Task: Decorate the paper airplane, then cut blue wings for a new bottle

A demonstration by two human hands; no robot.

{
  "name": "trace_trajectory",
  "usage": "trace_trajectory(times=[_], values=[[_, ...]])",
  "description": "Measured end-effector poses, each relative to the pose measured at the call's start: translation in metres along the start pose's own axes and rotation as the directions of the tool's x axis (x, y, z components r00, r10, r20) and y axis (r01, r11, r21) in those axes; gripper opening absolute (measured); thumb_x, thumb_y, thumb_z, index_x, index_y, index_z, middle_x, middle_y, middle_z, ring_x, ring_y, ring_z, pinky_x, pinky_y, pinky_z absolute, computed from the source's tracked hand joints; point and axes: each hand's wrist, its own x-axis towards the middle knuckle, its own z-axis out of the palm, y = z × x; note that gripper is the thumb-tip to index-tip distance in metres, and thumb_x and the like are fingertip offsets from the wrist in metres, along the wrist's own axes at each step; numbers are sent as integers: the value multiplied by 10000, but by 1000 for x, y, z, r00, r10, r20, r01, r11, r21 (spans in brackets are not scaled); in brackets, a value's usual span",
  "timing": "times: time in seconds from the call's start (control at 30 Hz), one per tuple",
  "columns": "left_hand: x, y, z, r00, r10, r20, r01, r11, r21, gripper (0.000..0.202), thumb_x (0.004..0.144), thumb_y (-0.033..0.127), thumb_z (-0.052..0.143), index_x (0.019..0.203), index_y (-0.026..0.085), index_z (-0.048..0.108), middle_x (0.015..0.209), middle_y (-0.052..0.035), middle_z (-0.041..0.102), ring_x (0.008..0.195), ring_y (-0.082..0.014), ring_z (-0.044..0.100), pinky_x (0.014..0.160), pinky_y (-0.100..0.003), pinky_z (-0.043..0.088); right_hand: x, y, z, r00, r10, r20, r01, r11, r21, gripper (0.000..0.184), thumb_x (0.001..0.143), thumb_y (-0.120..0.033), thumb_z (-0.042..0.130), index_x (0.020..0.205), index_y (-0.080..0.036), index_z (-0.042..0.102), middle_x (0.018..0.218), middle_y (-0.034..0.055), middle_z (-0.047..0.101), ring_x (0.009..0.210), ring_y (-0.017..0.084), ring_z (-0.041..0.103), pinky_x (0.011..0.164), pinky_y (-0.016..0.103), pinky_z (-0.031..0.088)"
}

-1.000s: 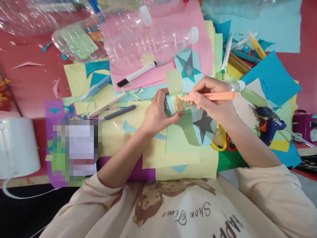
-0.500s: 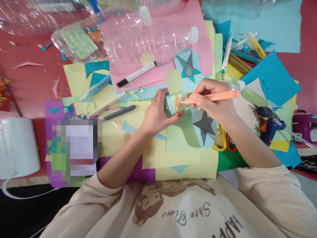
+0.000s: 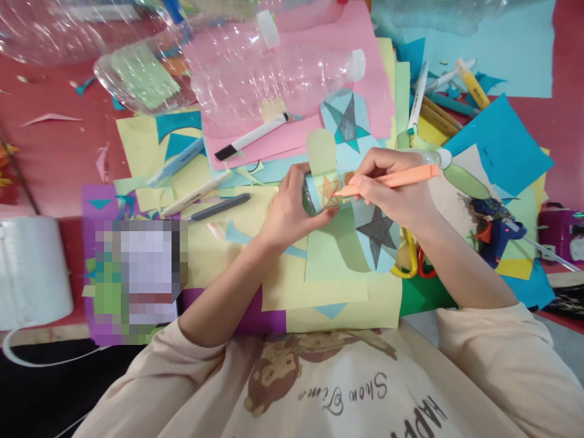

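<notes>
We see the left hand [image 3: 289,212] curled around the left end of a paper-wrapped bottle [image 3: 319,193], with the thumb on the near side and the fingers over the far side. The bottle lies on its side at the middle of the scene, over yellow sheets [image 3: 314,292] on the red table [image 3: 59,152]. Its white cap [image 3: 444,158] shows to the right, beyond the right hand [image 3: 395,194]. That hand pinches an orange marker [image 3: 396,178] between thumb and forefingers, the barrel pointing right and slightly far. The tip touches an orange star [image 3: 327,191] on the pale blue wrap, just beside the left thumb. A rounded green flap [image 3: 322,152] stands up from the far side of the bottle. A blue panel with a grey star [image 3: 378,234] spreads from its near side, partly under the right wrist. Yellow-handled scissors [image 3: 407,258] lie just right of that panel, and a blue glue gun [image 3: 498,232] rests farther right, well apart from the hands. On the far side, clear plastic bottles [image 3: 283,79] lie across a pink sheet [image 3: 369,97], with a black-capped white marker [image 3: 250,137] at its near edge. A grey pen [image 3: 219,207] lies left of the left hand, near but not touching it. A white roll [image 3: 31,271] stands at the far left edge. Cream sleeves [image 3: 497,359] fill the near foreground.
</notes>
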Motion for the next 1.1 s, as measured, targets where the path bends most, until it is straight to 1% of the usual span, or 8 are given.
trace_trajectory(times=[0.27, 0.5, 0.57, 0.7, 0.77, 0.87, 0.97, 1.1], values=[[0, 1, -1, 1000, 1, 0, -1, 1000, 6, 582, 769, 585, 658, 1162, 249, 392, 1083, -59, 578, 994, -235, 615, 744, -329, 484, -1, 6, 0, 999, 10, -37, -9, 1000, 17, 217, 857, -247, 610, 652, -204, 552, 590, -39, 558, 550, 88, 527, 497, 239, 433], [-1, 0, 0, 1000, -13, 1, 13, 1000, 0, 588, 768, 625, 636, 1157, 253, 398, 1077, -58, 578, 977, -232, 614, 731, -326, 476, 1, 3, 0, 998, 50, -30, -48, 996, 81, 278, 804, -256, 662, 575, -223, 509, 548, -32, 569, 478, 97, 500, 442, 268, 412], [-1, 1, 0, 1000, -12, -3, 12, 1000, -2, 592, 774, 640, 623, 1162, 254, 399, 1076, -59, 578, 979, -233, 612, 745, -334, 480, 0, 6, 0, 996, 37, -75, -26, 990, 135, 261, 820, -292, 654, 602, -235, 522, 557, -33, 581, 456, 102, 496, 426, 275, 414], [0, 1, 0, 999, 12, -40, -12, 1000, 10, 582, 783, 656, 602, 1159, 251, 417, 1075, -71, 573, 992, -239, 597, 801, -363, 489, -3, 6, -1, 985, 37, -167, -11, 988, 156, 253, 858, -465, 611, 715, -262, 565, 605, -27, 588, 465, 119, 490, 441, 298, 444], [0, 1, -1, 998, 32, -58, -30, 999, 28, 563, 781, 662, 601, 1124, 247, 438, 1084, -83, 565, 1021, -252, 577, 832, -383, 487, -5, 1, -1, 986, 49, -159, -31, 993, 117, 245, 852, -500, 619, 779, -267, 596, 613, -25, 582, 494, 126, 510, 482, 303, 468], [1, 0, -2, 997, 20, -71, -16, 998, 57, 546, 778, 686, 582, 1062, 240, 447, 1031, -81, 554, 980, -258, 561, 818, -403, 484, -8, -10, -2, 994, 56, -89, -49, 996, 77, 187, 838, -458, 662, 870, -273, 661, 723, -10, 650, 563, 127, 562, 515, 292, 472], [1, 0, -2, 996, -15, -84, 21, 998, 64, 554, 779, 721, 542, 1032, 240, 436, 952, -64, 536, 896, -247, 551, 772, -406, 477, -9, -14, -1, 998, 41, -39, -36, 991, 127, 189, 871, -439, 628, 950, -282, 697, 854, 6, 704, 593, 123, 593, 501, 287, 465], [1, 0, -1, 995, -22, -93, 27, 998, 51, 513, 805, 719, 504, 1002, 251, 439, 921, -48, 527, 874, -231, 553, 739, -385, 474, -7, -5, 1, 999, 29, -46, -20, 982, 190, 138, 885, -376, 617, 819, -262, 660, 706, -12, 665, 512, 117, 568, 467, 293, 464]])
